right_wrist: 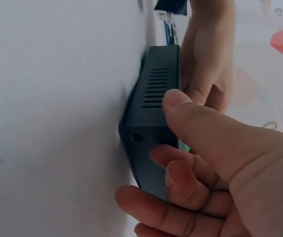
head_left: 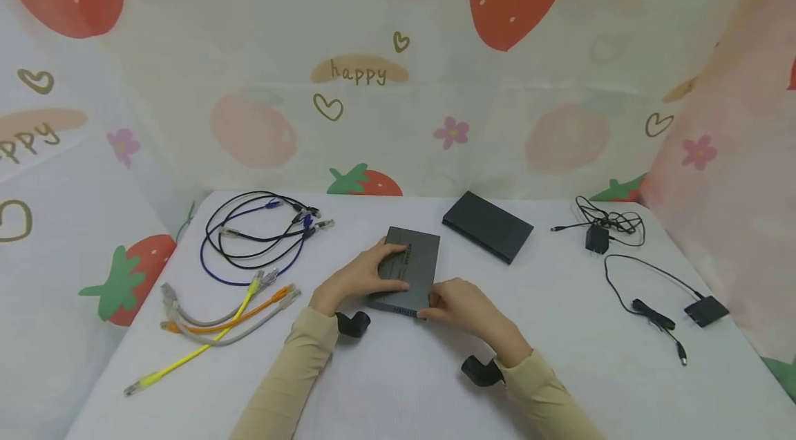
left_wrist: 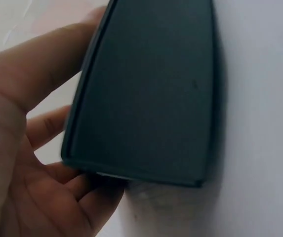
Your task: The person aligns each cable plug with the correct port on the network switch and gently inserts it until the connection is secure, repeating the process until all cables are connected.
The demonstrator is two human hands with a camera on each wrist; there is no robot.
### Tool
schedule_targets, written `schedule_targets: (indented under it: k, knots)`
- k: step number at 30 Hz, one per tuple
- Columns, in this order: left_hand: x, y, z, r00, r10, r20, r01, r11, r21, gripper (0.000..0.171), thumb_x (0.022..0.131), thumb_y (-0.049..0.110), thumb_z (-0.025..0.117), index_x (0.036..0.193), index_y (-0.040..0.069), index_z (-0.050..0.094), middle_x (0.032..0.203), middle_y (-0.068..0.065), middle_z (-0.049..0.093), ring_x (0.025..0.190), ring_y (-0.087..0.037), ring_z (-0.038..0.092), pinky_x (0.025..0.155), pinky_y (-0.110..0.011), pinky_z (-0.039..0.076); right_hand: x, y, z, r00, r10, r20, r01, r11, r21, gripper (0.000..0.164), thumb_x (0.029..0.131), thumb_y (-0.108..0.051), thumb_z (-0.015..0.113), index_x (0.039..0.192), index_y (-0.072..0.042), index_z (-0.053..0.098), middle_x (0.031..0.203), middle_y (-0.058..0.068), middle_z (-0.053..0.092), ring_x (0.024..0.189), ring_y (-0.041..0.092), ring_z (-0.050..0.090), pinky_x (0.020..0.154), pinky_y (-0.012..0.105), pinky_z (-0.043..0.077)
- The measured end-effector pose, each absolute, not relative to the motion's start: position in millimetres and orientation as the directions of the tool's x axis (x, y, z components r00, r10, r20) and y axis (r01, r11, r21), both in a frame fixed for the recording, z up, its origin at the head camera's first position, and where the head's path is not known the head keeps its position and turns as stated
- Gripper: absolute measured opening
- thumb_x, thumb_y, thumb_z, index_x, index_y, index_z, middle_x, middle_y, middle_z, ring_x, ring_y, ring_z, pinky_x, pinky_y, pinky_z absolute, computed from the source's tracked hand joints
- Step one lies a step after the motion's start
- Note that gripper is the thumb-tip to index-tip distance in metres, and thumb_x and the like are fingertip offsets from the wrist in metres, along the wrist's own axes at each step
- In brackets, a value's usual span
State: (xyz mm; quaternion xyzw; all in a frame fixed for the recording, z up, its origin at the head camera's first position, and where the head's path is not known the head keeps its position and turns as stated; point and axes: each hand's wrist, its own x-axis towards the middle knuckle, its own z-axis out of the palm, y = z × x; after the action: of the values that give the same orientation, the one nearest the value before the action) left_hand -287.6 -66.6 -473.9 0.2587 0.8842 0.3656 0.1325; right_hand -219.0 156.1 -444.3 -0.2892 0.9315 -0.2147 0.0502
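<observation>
A dark grey network switch (head_left: 419, 264), a flat box, is between both hands at the middle of the white table. My left hand (head_left: 357, 278) grips it from the left, with thumb and a finger spread over its top face. In the left wrist view, one plain side of the switch (left_wrist: 146, 98) faces the camera. My right hand (head_left: 463, 305) holds the near right corner. Seen from the right wrist, the thumb lies at the vented side and the other fingers curl by the end with a small round socket (right_wrist: 137, 138).
A second black flat box (head_left: 488, 226) lies behind to the right. Black and blue cables (head_left: 249, 260) are coiled at the back left; yellow (head_left: 180, 362), orange (head_left: 261, 309) and grey cables lie nearer. Two power adapters (head_left: 597, 239) (head_left: 706, 311) with cords rest at the right.
</observation>
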Motion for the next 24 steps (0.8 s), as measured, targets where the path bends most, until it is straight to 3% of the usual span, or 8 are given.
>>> schedule_targets:
  k: [11,17,24]
  knots:
    - [-307.6,-72.6,-465.7,-0.786,0.614,-0.066,0.386,0.572,0.724,0.079,0.072,0.044,0.077,0.139,0.024,0.041,0.152,-0.012,0.021,0.141,-0.029,0.016,0.11,-0.048,0.023,-218.9,145.1,-448.7,-0.868,-0.49,0.079,-0.466,0.75,-0.469,0.031,0.08,-0.038,0.071,0.063,-0.016,0.057,0.054,-0.012,0.05,0.048,0.001,0.04,0.045,0.018,0.035]
    - [-301.1,-70.2,-464.6,-0.804,0.583,-0.119,0.367,0.643,0.672,0.081,0.076,0.054,0.068,0.144,0.027,0.032,0.154,-0.015,0.011,0.141,-0.033,0.015,0.108,-0.052,0.024,-225.1,151.1,-448.7,-0.859,-0.509,0.05,-0.461,0.728,-0.507,0.025,0.082,-0.039,0.069,0.069,-0.019,0.059,0.06,-0.012,0.053,0.053,0.002,0.045,0.048,0.019,0.038]
    - [-251.8,-49.0,-462.0,-0.883,0.466,-0.058,0.38,0.783,0.492,0.086,0.081,0.062,0.056,0.145,0.01,0.031,0.152,-0.025,0.007,0.137,-0.047,0.011,0.108,-0.057,0.017,-247.6,180.9,-451.1,-0.902,-0.407,0.145,-0.407,0.689,-0.599,0.017,0.087,-0.032,0.065,0.09,-0.015,0.063,0.084,-0.004,0.06,0.076,0.011,0.057,0.067,0.027,0.047]
